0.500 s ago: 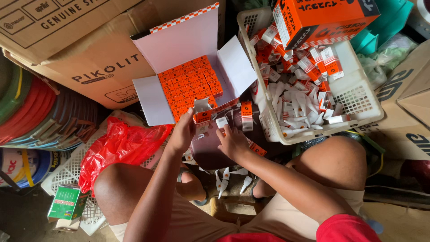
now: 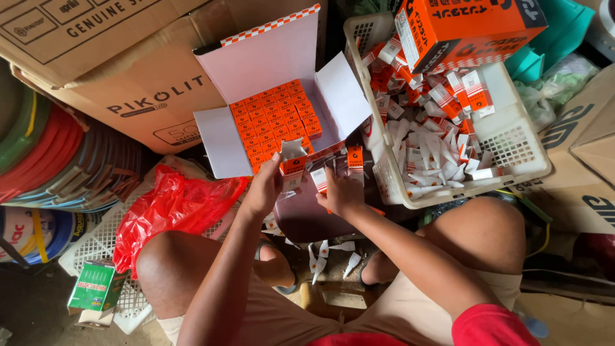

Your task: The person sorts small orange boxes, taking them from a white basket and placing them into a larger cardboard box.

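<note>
Two hands are held close together just below the open carton (image 2: 282, 122), and little has changed in the half second since the earlier picture: the same pose is kept, the hands perhaps a shade nearer the carton's front edge. The left hand (image 2: 262, 189) is closed around a small orange-and-white box (image 2: 292, 168) whose white top flap stands open, so closing it seems to be the step in hand, though that is only a judgement. The right hand (image 2: 343, 191) is curled over a second small box (image 2: 320, 179), pinched at its lower end; a third box (image 2: 355, 158) stands upright just beside the fingers, and whether it is touched cannot be told. Inside the carton, rows of orange box tops are packed tightly, with a gap left at the near right corner, which suggests the filling is far along but not finished. To the right, a white basket (image 2: 512, 147) is heaped with loose white tubes and more small boxes, and a large orange box (image 2: 467, 29) rests on its far rim. A red plastic bag (image 2: 176, 208) lies by the left knee, a few tubes (image 2: 333, 253) are scattered on the floor between the legs, and a green box (image 2: 96, 288) lies lower left.
</note>
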